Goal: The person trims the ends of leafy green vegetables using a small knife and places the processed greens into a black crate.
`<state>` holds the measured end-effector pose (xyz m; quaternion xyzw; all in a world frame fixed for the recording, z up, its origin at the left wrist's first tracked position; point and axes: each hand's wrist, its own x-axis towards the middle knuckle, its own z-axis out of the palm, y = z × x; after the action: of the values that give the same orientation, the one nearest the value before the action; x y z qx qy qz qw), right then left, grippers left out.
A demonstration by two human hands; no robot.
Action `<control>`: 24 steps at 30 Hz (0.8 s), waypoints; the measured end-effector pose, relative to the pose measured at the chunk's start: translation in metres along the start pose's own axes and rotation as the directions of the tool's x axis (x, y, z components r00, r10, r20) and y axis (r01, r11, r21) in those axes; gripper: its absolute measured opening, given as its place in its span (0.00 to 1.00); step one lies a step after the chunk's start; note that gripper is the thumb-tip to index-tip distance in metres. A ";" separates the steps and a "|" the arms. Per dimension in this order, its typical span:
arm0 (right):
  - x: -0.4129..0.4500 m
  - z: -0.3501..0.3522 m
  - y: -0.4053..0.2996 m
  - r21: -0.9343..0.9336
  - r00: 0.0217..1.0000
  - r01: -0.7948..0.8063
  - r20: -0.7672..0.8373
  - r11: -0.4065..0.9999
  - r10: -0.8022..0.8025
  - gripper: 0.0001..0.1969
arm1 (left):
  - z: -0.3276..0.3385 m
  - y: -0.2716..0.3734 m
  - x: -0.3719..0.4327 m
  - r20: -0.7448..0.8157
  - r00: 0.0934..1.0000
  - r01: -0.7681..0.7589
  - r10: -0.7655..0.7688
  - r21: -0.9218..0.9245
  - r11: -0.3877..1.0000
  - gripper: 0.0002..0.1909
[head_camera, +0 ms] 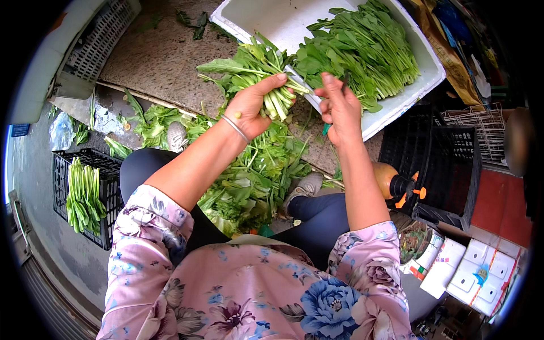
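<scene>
My left hand [253,102] grips a bunch of leafy greens [276,100], its pale cut stem ends towards the right and the leaves fanning out to the left. To its right, my right hand [342,108] is curled around a small knife [345,81]; a dark blade tip shows by the fingers and a bit of teal handle below the palm. Most of the knife is hidden. Just beyond that hand, a white foam box [397,121] holds a large pile of greens [361,51], stems lined up to the right. Between my legs lies a heap of loose leaves [250,170].
At left, a black plastic crate [78,155] carries a bundle of long-stemmed greens [85,195]. Black crates [446,170] and an orange spray bottle [384,180] stand to the right. White foam boxes [480,272] sit at lower right. A clear plastic bag [63,131] lies left.
</scene>
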<state>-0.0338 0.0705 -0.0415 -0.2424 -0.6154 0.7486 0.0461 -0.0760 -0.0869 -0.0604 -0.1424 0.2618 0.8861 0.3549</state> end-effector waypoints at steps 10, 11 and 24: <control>0.024 -0.027 0.015 -0.362 0.983 0.112 -0.095 0.926 -0.156 0.09 | -0.002 0.002 -0.001 0.025 1.000 0.017 -0.018 0.010 1.000 0.07; 0.025 -0.033 0.020 -0.363 0.983 0.113 -0.097 0.925 -0.158 0.09 | -0.002 0.003 0.000 0.028 0.999 0.018 -0.019 0.010 1.000 0.07; -0.023 0.023 0.018 -0.119 0.881 0.367 0.364 0.923 -0.303 0.20 | -0.002 0.010 0.003 0.024 0.999 -0.019 0.027 -0.281 0.960 0.10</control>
<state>-0.0189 0.0373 -0.0488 -0.0029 -0.7133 0.6994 0.0463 -0.0849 -0.0928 -0.0596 -0.1761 0.1302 0.9202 0.3244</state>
